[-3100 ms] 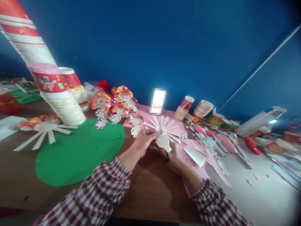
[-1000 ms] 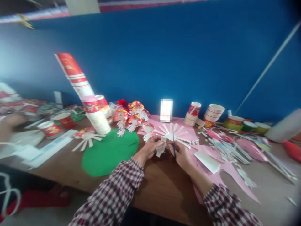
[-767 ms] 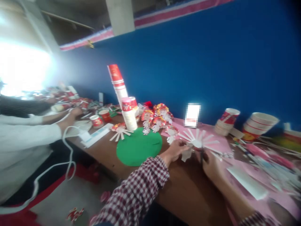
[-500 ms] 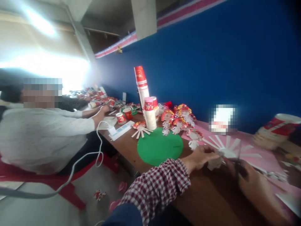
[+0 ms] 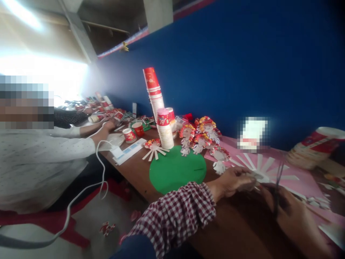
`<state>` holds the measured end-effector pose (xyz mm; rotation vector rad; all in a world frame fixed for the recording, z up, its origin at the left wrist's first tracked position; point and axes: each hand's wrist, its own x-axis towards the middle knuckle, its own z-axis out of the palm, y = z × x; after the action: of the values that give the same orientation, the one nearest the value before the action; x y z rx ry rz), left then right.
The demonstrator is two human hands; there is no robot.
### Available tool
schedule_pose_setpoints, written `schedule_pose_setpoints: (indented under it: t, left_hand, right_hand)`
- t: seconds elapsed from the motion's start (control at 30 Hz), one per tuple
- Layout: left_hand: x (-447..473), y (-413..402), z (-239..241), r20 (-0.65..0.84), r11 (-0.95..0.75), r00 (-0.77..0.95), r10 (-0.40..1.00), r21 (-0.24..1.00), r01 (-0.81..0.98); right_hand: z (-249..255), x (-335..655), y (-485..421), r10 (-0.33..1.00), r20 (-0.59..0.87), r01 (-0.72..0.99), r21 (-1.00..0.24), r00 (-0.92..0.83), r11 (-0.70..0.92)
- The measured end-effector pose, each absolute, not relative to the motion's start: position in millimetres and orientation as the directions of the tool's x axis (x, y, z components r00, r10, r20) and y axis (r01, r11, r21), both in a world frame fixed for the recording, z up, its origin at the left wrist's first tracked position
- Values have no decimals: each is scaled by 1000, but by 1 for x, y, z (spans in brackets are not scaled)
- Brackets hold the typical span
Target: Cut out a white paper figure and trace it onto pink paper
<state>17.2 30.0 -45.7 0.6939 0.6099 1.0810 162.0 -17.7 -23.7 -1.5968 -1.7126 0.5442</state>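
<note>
My left hand [image 5: 230,181] pinches a small whitish paper piece [image 5: 249,186] over the table's near edge. Close on its right, my right hand [image 5: 293,214] is closed on scissors [image 5: 276,199], their dark shape blurred and pointing up. The fingertips of both hands nearly meet, and the cutting edge is hard to make out. Just behind them a paper cup cut into spread white strips [image 5: 259,163] lies on a pink sheet [image 5: 231,145]. Several paper figures with red and yellow frilled heads [image 5: 203,140] stand left of the sheet.
A green paper oval [image 5: 175,171] lies left of my hands. Beyond it rise stacked paper cups [image 5: 165,135]. A white power strip [image 5: 129,151] and cable are near a seated co-worker [image 5: 40,154]. More cups [image 5: 309,153] lean at right, and a blue wall [image 5: 215,64] closes the back.
The view has shifted a little, so the co-worker and cups sit further left. My hands stay close together; the paper piece is turned slightly and the scissors stand more in view.
</note>
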Motion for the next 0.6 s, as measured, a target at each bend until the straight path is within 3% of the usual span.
schedule_pose_setpoints:
  t: [0.2, 0.6]
  left_hand:
    - [18, 29, -45, -147, 352, 376, 915, 749, -562]
    - [15, 21, -36, -112, 262, 288, 951, 786, -561]
  right_hand:
    - [-28, 164, -17, 971, 239, 644, -746, 16, 173]
    - [-40, 168, -18, 958, 284, 634, -733, -46, 248]
